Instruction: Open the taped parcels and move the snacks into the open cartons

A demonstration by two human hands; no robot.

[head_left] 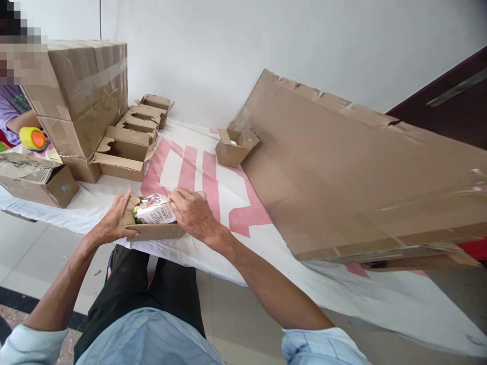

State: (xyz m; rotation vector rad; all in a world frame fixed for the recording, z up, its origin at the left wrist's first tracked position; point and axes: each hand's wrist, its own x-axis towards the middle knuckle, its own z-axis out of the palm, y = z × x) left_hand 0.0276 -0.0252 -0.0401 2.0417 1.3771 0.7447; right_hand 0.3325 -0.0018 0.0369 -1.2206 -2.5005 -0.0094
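Box (155,232) holds a printed packet (157,213), seemingly plastic, by the right hand (195,214).

I am in a plain indoor workroom, perhaps a small packing workshop: taped cartons (85,73) rise in a stack at upper left, open small boxes (118,167) line up beside them, and a broad cardboard panel (342,167) fills the right. My long table (171,172) wears a pink-and-white cloth, before a white wall (190,56) and above a tiled floor (28,248).
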